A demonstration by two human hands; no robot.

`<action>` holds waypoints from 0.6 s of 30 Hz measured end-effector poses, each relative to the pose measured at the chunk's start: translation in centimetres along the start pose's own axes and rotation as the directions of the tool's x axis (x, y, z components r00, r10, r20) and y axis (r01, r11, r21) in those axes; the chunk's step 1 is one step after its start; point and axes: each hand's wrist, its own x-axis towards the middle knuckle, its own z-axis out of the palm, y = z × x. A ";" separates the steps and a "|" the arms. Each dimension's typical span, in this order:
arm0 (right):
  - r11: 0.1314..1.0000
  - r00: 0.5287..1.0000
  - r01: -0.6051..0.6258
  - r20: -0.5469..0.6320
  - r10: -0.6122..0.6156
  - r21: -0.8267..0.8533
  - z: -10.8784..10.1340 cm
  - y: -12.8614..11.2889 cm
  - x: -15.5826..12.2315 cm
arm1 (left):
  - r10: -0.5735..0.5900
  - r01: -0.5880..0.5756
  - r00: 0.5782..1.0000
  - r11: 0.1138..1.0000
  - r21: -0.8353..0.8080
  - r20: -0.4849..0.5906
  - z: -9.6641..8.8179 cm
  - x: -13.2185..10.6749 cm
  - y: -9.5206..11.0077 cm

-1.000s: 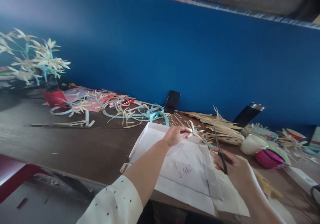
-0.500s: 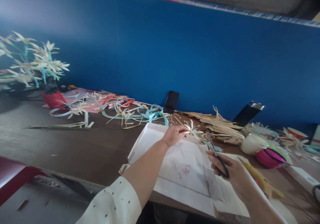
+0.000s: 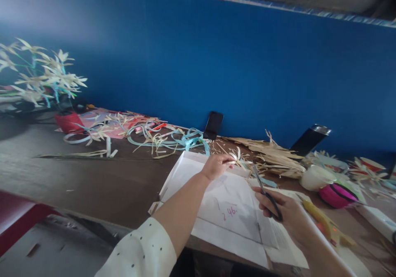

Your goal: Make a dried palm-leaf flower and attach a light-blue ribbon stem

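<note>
My left hand pinches a small pale straw flower above a sheet of white paper on the brown table. To its right, my right hand grips black-handled scissors. Their blades point up and left toward the flower, with the tips just right of it. Whether the blades touch the flower I cannot tell. A pile of dry straw strips lies just behind the flower.
A blue wall backs the table. A black phone and a dark flask lean against it. Blue ribbon and straw scraps lie at mid table, a red pot of straw flowers far left, a white cup and pink bowl right.
The scissors have tilted from pointing straight up to pointing left, and their tips have moved closer to the flower. My left hand has stayed in place.
</note>
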 end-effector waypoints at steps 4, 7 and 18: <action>1.000 1.000 -0.010 -0.024 0.011 0.014 0.3 -0.2 0.1 | 0.006 -0.005 1.000 0.998 -0.055 0.012 0.1 -0.1 0.0; 1.000 1.000 0.001 -0.030 -0.001 0.013 0.5 -0.4 0.1 | 0.019 -0.018 1.000 0.996 -0.084 0.017 0.2 -0.1 -0.4; 0.999 0.999 0.006 -0.049 -0.004 0.044 0.6 -0.6 0.0 | 0.031 -0.027 0.997 0.999 -0.045 0.070 0.0 -0.3 -0.2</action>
